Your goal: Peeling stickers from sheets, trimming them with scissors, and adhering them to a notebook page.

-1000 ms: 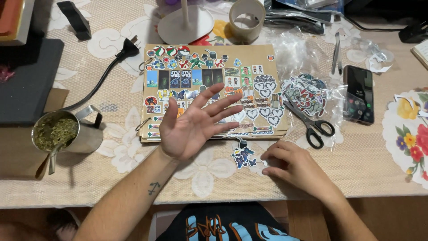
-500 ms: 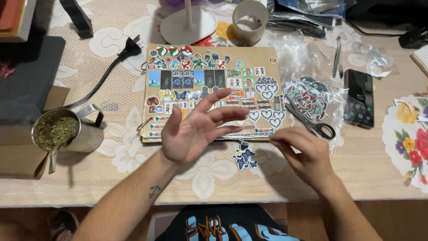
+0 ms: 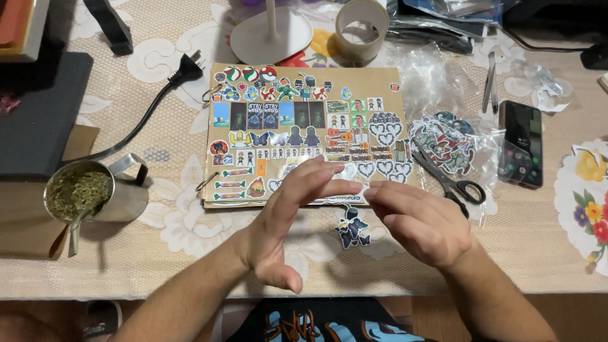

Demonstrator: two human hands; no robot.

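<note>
A brown sticker book [image 3: 380,79] lies open in the middle of the table, covered with several rows of small stickers. My left hand [image 3: 285,221] hovers over its near edge, turned on edge with fingers stretched out and thumb down. My right hand [image 3: 421,221] meets it from the right, its fingertips pinched against the left fingertips. A small pale sticker piece [image 3: 362,189] shows between them. A dark loose sticker [image 3: 352,231] lies on the cloth just below both hands.
Scissors [image 3: 453,177] and a pile of stickers in a plastic bag [image 3: 443,142] lie right of the book, then a phone [image 3: 520,142] and tweezers [image 3: 491,82]. A metal cup of green herb [image 3: 123,193] stands left. Tape roll [image 3: 361,22], lamp base [image 3: 271,35] and plug [image 3: 187,68] sit behind.
My right hand rose from the table near the loose sticker and moved left to my left fingertips. My left hand turned from palm-up and spread to edge-on.
</note>
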